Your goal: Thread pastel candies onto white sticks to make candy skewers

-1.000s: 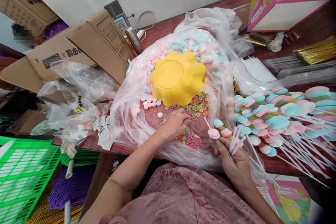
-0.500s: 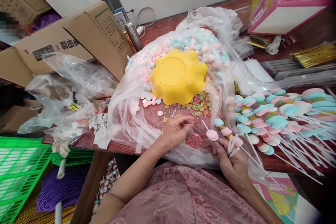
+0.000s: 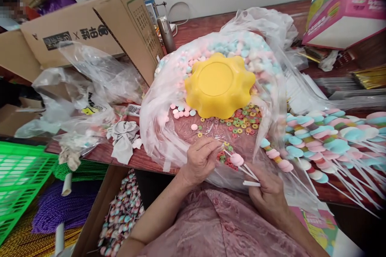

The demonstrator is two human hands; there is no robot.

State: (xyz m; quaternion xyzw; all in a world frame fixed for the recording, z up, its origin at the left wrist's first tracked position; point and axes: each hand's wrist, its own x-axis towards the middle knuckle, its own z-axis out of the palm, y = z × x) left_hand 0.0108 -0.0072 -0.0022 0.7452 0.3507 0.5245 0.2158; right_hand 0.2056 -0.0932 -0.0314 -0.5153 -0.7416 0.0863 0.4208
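My right hand (image 3: 268, 188) is closed around several white sticks (image 3: 251, 184). One of them carries a pink marshmallow (image 3: 237, 159), its bare tip pointing up and left. At that tip, my left hand (image 3: 201, 160) is pinched shut; whatever lies between its fingertips is too small to make out. Below and beyond the fingers, ring-shaped candies (image 3: 243, 122) in red, green and yellow are scattered on clear plastic. A finished-looking skewer (image 3: 276, 154) of blue, pink and yellow pieces lies right of the marshmallow, apart from my right hand's fingers.
An upturned yellow scalloped bowl (image 3: 215, 82) rests on a plastic bag of pastel marshmallows (image 3: 241, 46). Candy skewers (image 3: 328, 140) are piled at right. Cardboard boxes (image 3: 87, 36) and crumpled plastic (image 3: 87, 76) occupy the left, above a green basket (image 3: 24, 184).
My left hand has moved to the tip of the stick, fingers now pinched. My right hand has turned, bringing the marshmallow lower and left. The view has shifted left.
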